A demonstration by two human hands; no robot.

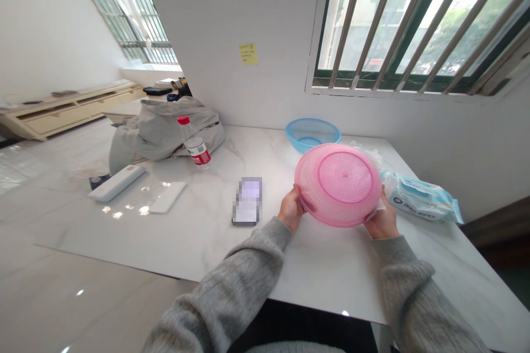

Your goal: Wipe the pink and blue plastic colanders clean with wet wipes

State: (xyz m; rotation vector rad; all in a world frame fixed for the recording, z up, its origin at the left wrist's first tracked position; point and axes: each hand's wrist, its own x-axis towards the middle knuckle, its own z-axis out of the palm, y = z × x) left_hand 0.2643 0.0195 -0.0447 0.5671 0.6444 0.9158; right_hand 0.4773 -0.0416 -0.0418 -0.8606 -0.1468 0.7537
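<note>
A pink mesh basket (343, 176) is held over the table, its round base turned toward me. My left hand (292, 208) grips its left rim, with the thumb on the near side. On the right rim my right hand (383, 219) is closed around the edge; its fingers are mostly hidden behind the basket. A bit of something white shows by the right fingers, too small to make out. Behind the pink basket a blue mesh basket (311, 133) stands upright near the wall. A pack of wipes (422, 198) lies just right of my right hand.
On the white table (215, 237) lie a phone (248, 201), a long white case (118, 183) and a flat white piece (168, 197). A red-capped bottle (194, 146) stands before a grey cloth bag (165, 127). Clear plastic (368, 151) lies beside the blue basket.
</note>
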